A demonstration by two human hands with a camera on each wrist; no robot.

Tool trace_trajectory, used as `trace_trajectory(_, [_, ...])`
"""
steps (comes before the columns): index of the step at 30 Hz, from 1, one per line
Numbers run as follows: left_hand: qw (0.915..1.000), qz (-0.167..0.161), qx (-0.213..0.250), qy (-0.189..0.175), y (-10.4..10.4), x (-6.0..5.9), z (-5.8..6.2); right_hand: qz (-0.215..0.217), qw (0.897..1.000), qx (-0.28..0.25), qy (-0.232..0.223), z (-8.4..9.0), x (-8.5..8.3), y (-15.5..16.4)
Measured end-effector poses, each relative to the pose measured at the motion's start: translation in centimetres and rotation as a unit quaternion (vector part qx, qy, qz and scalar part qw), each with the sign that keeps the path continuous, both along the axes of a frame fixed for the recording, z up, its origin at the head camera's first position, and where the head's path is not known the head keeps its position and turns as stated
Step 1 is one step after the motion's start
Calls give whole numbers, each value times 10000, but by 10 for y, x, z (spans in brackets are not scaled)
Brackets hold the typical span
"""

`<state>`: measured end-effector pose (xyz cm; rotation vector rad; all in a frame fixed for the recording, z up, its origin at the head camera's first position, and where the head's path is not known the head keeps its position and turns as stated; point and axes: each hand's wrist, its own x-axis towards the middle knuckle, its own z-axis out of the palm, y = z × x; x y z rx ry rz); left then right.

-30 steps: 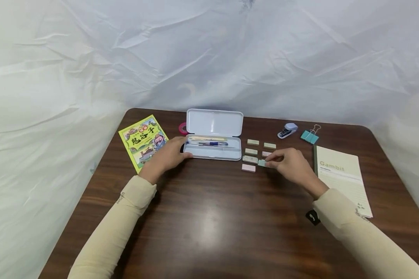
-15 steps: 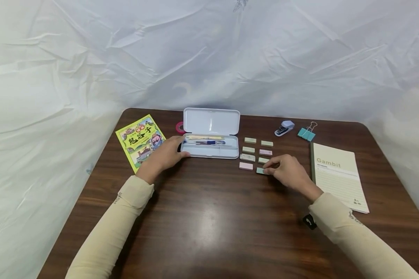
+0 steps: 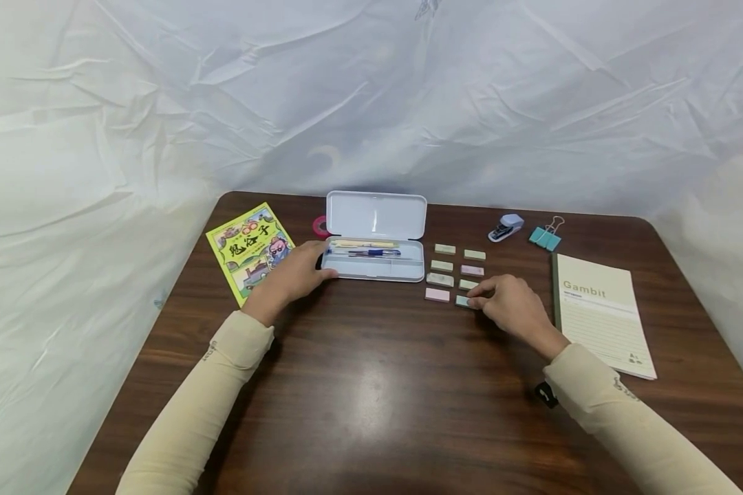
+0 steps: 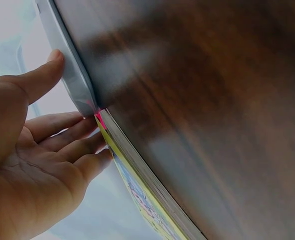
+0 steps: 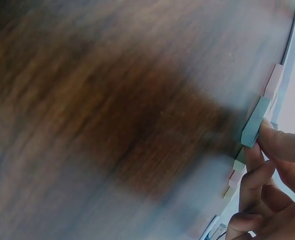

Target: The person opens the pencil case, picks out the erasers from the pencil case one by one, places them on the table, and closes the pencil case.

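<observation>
My left hand [image 3: 292,275] holds the left end of the open white pencil case [image 3: 374,269], thumb on its front wall, fingers by its end. Pens [image 3: 371,253] lie inside the case. In the left wrist view, those fingers reach down beside the yellow book [image 4: 142,192]. To the right of the case, small eraser-like blocks sit in two columns. My right hand [image 3: 512,306] pinches a teal block [image 5: 256,122] between thumb and fingers at the front of the right column. A pink block [image 3: 437,295] lies to its left, and a pale green one [image 3: 468,284] behind it.
A mini stapler [image 3: 505,227] and a teal binder clip [image 3: 545,238] lie at the back right. Beside my right forearm is a notebook [image 3: 600,309]. A pink tape roll [image 3: 319,225] stands behind the case's left side. A dark tag [image 3: 546,394] lies near my right sleeve.
My right hand has brought the teal block towards me to the front of the right column, uncovering the pale green block behind. My left hand has stayed at the pencil case.
</observation>
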<state>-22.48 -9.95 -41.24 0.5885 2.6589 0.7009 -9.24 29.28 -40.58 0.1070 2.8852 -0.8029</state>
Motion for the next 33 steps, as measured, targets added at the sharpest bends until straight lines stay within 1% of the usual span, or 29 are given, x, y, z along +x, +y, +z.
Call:
trace_trajectory(8, [10000, 19, 1, 9, -1, 0, 0, 22, 9997, 140, 187, 0, 0, -2])
trace_trajectory(14, [10000, 11, -42, 39, 0, 0, 1, 40, 9997, 145, 183, 0, 0, -1])
trace_trajectory(20, [9999, -2, -112, 29, 0, -1, -1, -19, 9999, -2, 113, -1, -2, -3])
trace_trajectory(26, [9998, -13, -172, 27, -1, -2, 0, -53, 9996, -265, 110, 3, -14, -11])
trace_trajectory(33, [9999, -78, -86, 26, 1, -4, -2, 78, 9988, -417, 240, 9, -42, -21])
